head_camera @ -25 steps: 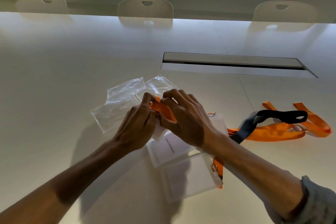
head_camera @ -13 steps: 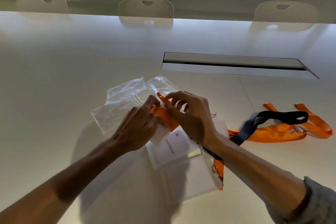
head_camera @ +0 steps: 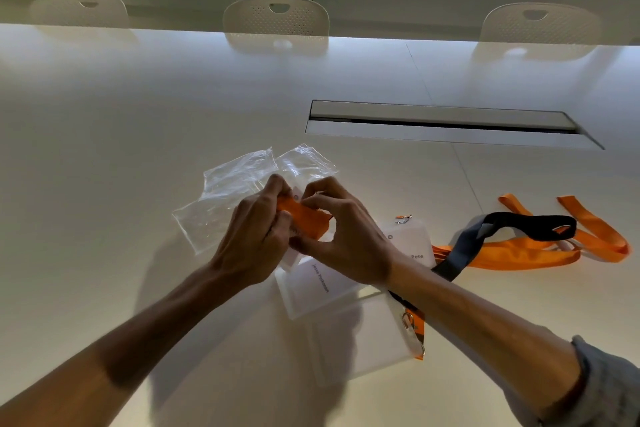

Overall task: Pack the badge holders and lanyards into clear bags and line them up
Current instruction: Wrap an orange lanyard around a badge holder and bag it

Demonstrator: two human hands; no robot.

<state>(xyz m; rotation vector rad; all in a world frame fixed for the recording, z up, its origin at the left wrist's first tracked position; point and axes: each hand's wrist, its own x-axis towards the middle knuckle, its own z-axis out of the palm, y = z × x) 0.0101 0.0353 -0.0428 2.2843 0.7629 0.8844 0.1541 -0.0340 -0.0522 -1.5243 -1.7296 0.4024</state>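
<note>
Head view shows both hands together near the middle of the table (head_camera: 104, 149): the left hand (head_camera: 254, 239) and right hand (head_camera: 346, 236) pinch a folded orange lanyard (head_camera: 304, 218) over its badge holder. The clear bags (head_camera: 239, 191) behind look empty. Other badge holders (head_camera: 322, 284) and loose lanyards (head_camera: 519, 246) lie to the right. Judging by this, nothing appears bagged or lined up yet.

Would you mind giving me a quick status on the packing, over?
Left hand and right hand both grip folded orange lanyard. Clear bags empty, just beyond. Nothing bagged. Loose lanyards lie right, no obstruction.
</note>
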